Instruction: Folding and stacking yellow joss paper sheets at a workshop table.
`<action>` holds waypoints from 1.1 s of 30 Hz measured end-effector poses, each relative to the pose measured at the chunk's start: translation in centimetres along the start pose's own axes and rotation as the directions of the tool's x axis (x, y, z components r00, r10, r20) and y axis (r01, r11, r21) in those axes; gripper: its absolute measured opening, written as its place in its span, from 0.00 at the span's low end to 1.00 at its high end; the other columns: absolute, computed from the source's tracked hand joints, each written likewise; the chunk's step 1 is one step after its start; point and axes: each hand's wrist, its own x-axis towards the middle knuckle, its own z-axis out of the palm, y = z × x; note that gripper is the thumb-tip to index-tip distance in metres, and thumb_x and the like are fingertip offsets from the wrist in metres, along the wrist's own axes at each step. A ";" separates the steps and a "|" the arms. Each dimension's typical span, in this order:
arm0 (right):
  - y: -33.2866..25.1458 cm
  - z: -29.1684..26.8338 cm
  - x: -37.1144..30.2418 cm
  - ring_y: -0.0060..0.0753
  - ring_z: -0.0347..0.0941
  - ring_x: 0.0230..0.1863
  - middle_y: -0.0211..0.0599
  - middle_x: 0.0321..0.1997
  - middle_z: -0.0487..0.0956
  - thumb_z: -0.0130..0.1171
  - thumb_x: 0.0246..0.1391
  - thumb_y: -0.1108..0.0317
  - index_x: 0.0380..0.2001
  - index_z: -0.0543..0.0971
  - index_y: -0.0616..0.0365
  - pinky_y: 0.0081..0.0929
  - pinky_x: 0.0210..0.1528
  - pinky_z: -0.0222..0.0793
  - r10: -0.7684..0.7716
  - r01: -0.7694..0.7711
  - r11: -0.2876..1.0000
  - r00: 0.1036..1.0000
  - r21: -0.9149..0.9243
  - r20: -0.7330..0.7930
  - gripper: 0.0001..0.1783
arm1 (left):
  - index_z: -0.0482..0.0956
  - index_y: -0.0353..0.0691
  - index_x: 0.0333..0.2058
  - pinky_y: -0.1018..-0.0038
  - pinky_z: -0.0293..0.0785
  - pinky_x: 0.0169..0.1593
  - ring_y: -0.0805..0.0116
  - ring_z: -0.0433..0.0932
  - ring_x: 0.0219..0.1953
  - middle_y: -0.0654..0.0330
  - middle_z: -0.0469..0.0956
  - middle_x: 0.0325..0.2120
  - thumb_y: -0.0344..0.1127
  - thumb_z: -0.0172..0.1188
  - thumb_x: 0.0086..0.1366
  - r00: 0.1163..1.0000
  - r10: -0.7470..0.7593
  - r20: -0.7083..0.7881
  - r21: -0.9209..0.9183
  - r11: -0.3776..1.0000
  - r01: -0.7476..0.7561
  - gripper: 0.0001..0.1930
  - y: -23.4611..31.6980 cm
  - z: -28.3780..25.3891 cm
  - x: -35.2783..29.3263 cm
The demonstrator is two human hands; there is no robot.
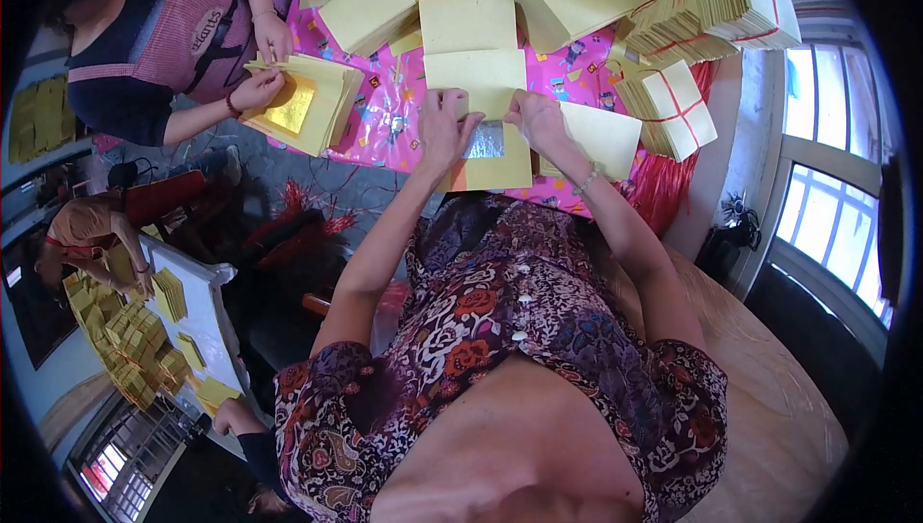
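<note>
In front of me lies a yellow paper sheet [505, 169] with a silver foil rectangle [486, 141] in its middle. My left hand [446, 131] is closed at the sheet's left side, fingers curled and thumb beside the foil. At the right side my right hand [541, 124] pinches the paper, its fingers bent. Part of the sheet between the hands is hidden by my fingers. Just beyond it, plain pale yellow sheets [471, 25] extend away from me. A pale yellow stack [601, 138] lies to the right of my right hand.
A pink patterned cover [385, 124] lies on the table. Bundles tied with red string [678, 110] stand at the right, above red strands [663, 198]. At left, a co-worker's hands [264, 81] hold gold-foil sheets [298, 110]. Farther left, other people work at a white table [197, 278].
</note>
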 end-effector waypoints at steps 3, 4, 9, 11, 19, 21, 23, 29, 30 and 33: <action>-0.5 -0.9 0.5 0.50 0.79 0.36 0.47 0.30 0.81 0.68 0.47 0.60 0.30 0.78 0.59 0.42 0.39 0.73 -0.038 0.042 0.996 0.998 -0.081 0.050 0.15 | 0.72 0.39 0.44 0.59 0.69 0.42 0.50 0.72 0.41 0.50 0.69 0.38 0.41 0.71 0.52 1.000 -0.001 0.003 0.001 1.000 0.001 0.24 -0.3 0.1 0.0; -1.2 -1.0 0.7 0.50 0.79 0.36 0.47 0.30 0.81 0.68 0.47 0.60 0.30 0.78 0.59 0.42 0.39 0.73 -0.040 0.044 0.996 0.998 -0.082 0.049 0.15 | 0.72 0.39 0.44 0.59 0.69 0.42 0.50 0.72 0.41 0.50 0.69 0.38 0.41 0.71 0.52 1.000 -0.008 0.011 -0.006 1.000 0.008 0.24 -0.3 0.1 0.0; -1.4 0.5 1.8 0.48 0.78 0.36 0.45 0.31 0.80 0.70 0.45 0.57 0.30 0.77 0.57 0.41 0.38 0.72 -0.111 0.112 0.990 0.994 -0.086 0.016 0.17 | 0.73 0.40 0.43 0.60 0.69 0.43 0.51 0.71 0.41 0.51 0.69 0.38 0.40 0.71 0.52 1.000 0.000 0.005 -0.016 1.000 0.000 0.23 -0.5 0.1 0.3; -0.9 0.7 2.0 0.48 0.78 0.36 0.45 0.31 0.80 0.70 0.45 0.57 0.29 0.77 0.57 0.41 0.38 0.72 -0.117 0.119 0.990 0.993 -0.072 0.032 0.17 | 0.74 0.41 0.44 0.60 0.69 0.43 0.51 0.71 0.41 0.51 0.69 0.38 0.39 0.71 0.51 1.000 -0.009 0.007 -0.031 0.999 0.009 0.23 -0.7 0.0 0.0; -0.7 0.0 2.0 0.47 0.78 0.35 0.42 0.31 0.79 0.70 0.46 0.56 0.28 0.75 0.57 0.40 0.36 0.71 -0.097 0.101 0.994 0.992 -0.050 0.087 0.18 | 0.80 0.48 0.46 0.66 0.64 0.51 0.59 0.63 0.47 0.54 0.64 0.43 0.36 0.69 0.55 0.999 -0.047 0.016 -0.186 0.981 0.049 0.18 -3.3 -1.3 -0.4; -0.6 0.0 1.8 0.47 0.78 0.35 0.42 0.32 0.79 0.69 0.46 0.57 0.28 0.75 0.57 0.40 0.36 0.71 -0.092 0.096 0.995 0.992 -0.035 0.090 0.18 | 0.81 0.50 0.48 0.71 0.67 0.48 0.63 0.64 0.46 0.58 0.64 0.44 0.34 0.68 0.56 0.994 -0.034 0.101 -0.204 0.977 0.054 0.19 -4.0 -2.0 -0.4; -0.4 0.1 1.9 0.46 0.78 0.34 0.42 0.32 0.79 0.69 0.46 0.57 0.28 0.75 0.57 0.40 0.36 0.71 -0.106 0.109 0.993 0.992 -0.034 0.073 0.17 | 0.81 0.50 0.48 0.71 0.68 0.48 0.62 0.65 0.47 0.56 0.64 0.44 0.33 0.67 0.56 0.984 -0.062 0.165 -0.299 0.948 0.110 0.19 -4.7 -2.6 -0.1; -0.8 0.1 2.0 0.46 0.78 0.33 0.41 0.31 0.79 0.69 0.46 0.58 0.28 0.74 0.57 0.40 0.35 0.71 -0.112 0.115 0.993 0.990 -0.018 0.090 0.17 | 0.81 0.50 0.49 0.74 0.70 0.45 0.66 0.67 0.46 0.59 0.64 0.45 0.28 0.61 0.60 0.962 -0.036 0.272 -0.483 0.859 0.169 0.18 -7.3 -3.3 -0.5; -0.7 0.2 2.0 0.46 0.78 0.33 0.41 0.30 0.79 0.69 0.46 0.58 0.28 0.75 0.57 0.40 0.35 0.71 -0.112 0.115 0.993 0.989 -0.022 0.093 0.17 | 0.81 0.47 0.50 0.78 0.69 0.41 0.73 0.67 0.42 0.61 0.63 0.46 0.27 0.60 0.62 0.959 -0.030 0.281 -0.512 0.841 0.176 0.17 -7.4 -3.2 -0.6; -0.5 0.4 1.9 0.46 0.78 0.32 0.41 0.30 0.79 0.69 0.46 0.58 0.28 0.75 0.57 0.40 0.34 0.71 -0.152 0.151 0.988 0.987 0.019 0.045 0.16 | 0.81 0.47 0.50 0.81 0.69 0.39 0.76 0.68 0.40 0.62 0.63 0.46 0.27 0.59 0.62 0.951 -0.060 0.304 -0.553 0.802 0.227 0.17 -7.2 -3.0 -0.7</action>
